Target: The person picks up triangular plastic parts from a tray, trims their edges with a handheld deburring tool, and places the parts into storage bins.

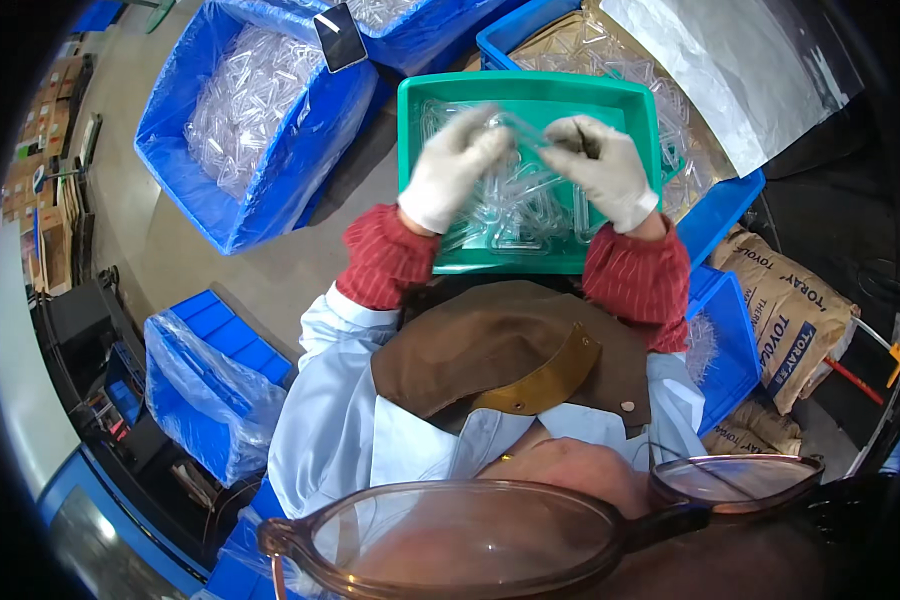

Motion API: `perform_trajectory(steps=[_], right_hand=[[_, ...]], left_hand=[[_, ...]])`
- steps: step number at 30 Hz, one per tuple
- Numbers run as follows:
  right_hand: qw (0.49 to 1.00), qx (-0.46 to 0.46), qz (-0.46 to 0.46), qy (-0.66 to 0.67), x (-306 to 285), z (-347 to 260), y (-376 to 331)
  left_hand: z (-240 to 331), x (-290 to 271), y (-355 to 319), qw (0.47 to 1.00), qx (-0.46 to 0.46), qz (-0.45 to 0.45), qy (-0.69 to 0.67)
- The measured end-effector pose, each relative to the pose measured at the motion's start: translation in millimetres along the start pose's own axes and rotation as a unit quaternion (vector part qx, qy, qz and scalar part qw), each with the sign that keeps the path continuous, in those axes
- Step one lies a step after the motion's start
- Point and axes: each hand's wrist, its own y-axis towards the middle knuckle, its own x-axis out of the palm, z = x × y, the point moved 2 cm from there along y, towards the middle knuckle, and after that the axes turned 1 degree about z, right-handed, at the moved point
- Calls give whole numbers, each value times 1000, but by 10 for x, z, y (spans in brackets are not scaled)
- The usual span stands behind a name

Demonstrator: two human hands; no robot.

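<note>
Both of my hands wear white gloves and are raised over a green tray (530, 90). Between them stretches a clear plastic piece (520, 127), narrow and blurred. My left hand (457, 168) has its fingers closed on one end of it. The fingertips of my right hand (607, 168) pinch the other end, and a dark spot shows at that thumb and finger; I cannot make out what it is. Below them in the tray lies a loose heap of clear plastic pieces (520, 205), several shaped like long rounded loops.
A plastic-lined blue bin (232, 215) full of clear pieces stands at left, a phone (340, 38) on its corner. Behind the tray's right side is another blue crate (505, 50) with similar pieces. White sheeting (735, 80) covers the far right. Printed brown sacks (785, 310) lie at right.
</note>
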Motion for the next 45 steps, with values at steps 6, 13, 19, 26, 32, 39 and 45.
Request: perform_trajectory(steps=[6, 13, 19, 26, 32, 39, 45], right_hand=[[995, -46, 87, -1, -72, 69, -254], [997, -64, 52, 0, 201, 297, -354], [995, 12, 77, 58, 58, 207, -127], [997, -76, 11, -18, 108, 158, -152], [953, -262, 48, -146, 161, 222, -389], [923, -329, 78, -185, 203, 222, -361], [941, -310, 2, -135, 214, 274, -386]], left_hand=[[-184, 181, -57, 982, -51, 88, -157], [-340, 171, -74, 949, -62, 69, -301], [-204, 119, -42, 998, 27, 43, 45], [-138, 135, -73, 999, -25, 22, 35], [-302, 122, -70, 989, -41, 126, -60], [-348, 128, -69, 988, -57, 113, -94], [-323, 84, -101, 995, -58, 16, -82]])
